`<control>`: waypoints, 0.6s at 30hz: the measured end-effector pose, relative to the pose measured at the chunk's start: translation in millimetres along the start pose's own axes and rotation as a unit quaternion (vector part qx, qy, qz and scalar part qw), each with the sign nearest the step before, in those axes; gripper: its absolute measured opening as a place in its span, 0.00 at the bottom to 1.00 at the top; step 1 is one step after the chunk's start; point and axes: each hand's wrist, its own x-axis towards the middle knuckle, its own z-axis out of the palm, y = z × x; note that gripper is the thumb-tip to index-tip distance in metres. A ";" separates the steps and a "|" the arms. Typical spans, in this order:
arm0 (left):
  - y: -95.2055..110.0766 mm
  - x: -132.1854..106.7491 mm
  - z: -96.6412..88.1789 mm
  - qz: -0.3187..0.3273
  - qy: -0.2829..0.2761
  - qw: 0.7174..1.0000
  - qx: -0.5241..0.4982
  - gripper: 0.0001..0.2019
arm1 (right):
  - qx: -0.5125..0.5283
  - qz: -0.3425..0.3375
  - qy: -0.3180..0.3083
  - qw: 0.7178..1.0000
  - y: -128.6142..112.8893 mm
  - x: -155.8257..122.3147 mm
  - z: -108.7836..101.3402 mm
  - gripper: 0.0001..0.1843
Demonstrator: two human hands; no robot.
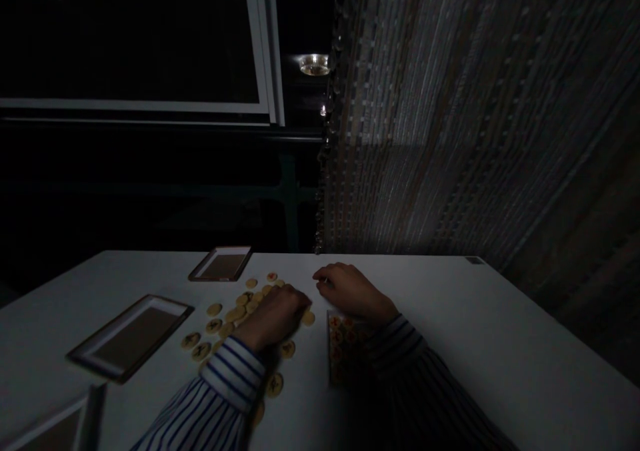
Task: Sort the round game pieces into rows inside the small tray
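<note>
Round wooden xiangqi pieces (213,326) lie loosely scattered across the white table, several showing dark characters and one a red character (271,276). My left hand (277,314) is over the right side of this spread, its fingers curled downward; what is under them is hidden. Just right of its fingertips lies one pale piece (308,318). My right hand (353,291) hovers beyond a shallow box (329,351) with rows of red-marked pieces (336,338) in it. Its fingers are loosely bent, with a small gap at the thumb and no piece visible there. My right sleeve covers part of the box.
Shallow trays or lids stand on the white table (450,344): one at the back (195,272), one at left (83,356), one at the lower left corner (95,411). A bead-string curtain (415,118) hangs behind the table's right half. The room is dim.
</note>
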 end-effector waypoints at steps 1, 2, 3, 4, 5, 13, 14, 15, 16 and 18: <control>-1.0 0.4 1.8 0.003 0.000 1.000 0.014 0.12 | -0.002 0.005 -0.004 1.000 -0.4 0.4 0.4 0.17; -1.9 0.8 3.3 0.006 0.004 1.000 0.024 0.12 | -0.004 0.009 -0.008 1.000 -0.8 0.7 0.7 0.17; -2.7 1.0 4.5 0.007 0.009 0.999 0.032 0.11 | -0.006 0.010 -0.012 1.000 -1.1 0.9 0.8 0.17; -3.2 1.1 5.5 0.005 0.014 0.999 0.037 0.11 | -0.009 0.011 -0.014 1.000 -1.2 1.1 1.0 0.17; -3.5 1.2 6.3 0.004 0.019 0.999 0.043 0.11 | -0.011 0.011 -0.016 1.000 -1.3 1.1 1.2 0.17; -3.3 3.7 12.6 0.018 0.037 0.998 0.050 0.11 | -0.021 0.002 -0.009 1.000 -1.7 0.9 6.3 0.16; -3.5 4.1 13.3 0.017 0.037 0.998 0.045 0.11 | -0.022 0.002 -0.009 1.000 -1.9 1.0 6.7 0.16; -3.5 4.3 13.6 0.016 0.038 0.998 0.040 0.11 | -0.022 0.002 -0.009 1.000 -2.1 1.1 7.0 0.16; -3.5 4.4 13.4 0.015 0.041 0.998 0.034 0.11 | -0.023 0.003 -0.008 1.000 -2.3 1.3 6.9 0.17; -3.3 4.0 10.7 0.013 0.049 0.999 0.012 0.12 | -0.026 0.009 -0.009 1.000 -2.5 1.6 6.2 0.17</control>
